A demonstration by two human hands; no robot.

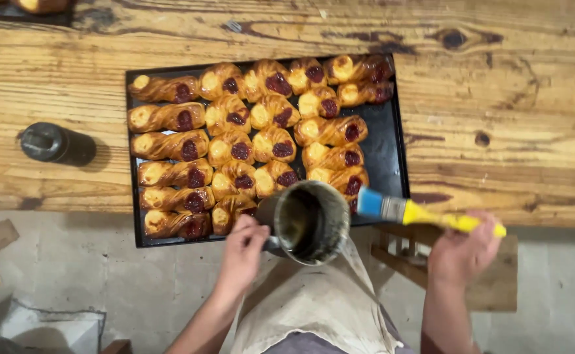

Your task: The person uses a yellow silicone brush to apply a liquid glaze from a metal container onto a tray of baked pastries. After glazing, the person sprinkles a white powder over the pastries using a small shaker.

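While the left hand (243, 252) grips a pot (310, 221), the right hand (463, 252) clasps a brush (425, 215).

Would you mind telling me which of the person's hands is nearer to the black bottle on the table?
Left. The left hand holds the metal cup's handle, right of the black bottle; the right hand, holding the brush, is much farther right.

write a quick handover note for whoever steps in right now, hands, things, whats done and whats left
Left hand grips the handle of a small metal pot of dark liquid, held over the near edge of the black baking tray.
Right hand holds a yellow-handled brush, bristles beside the pot, above the tray's near right corner.
The tray sits on the wooden table, full of twisted pastries with jam centres.
Done: pastries look baked and shiny.
Left: which ones are already brushed cannot be told.
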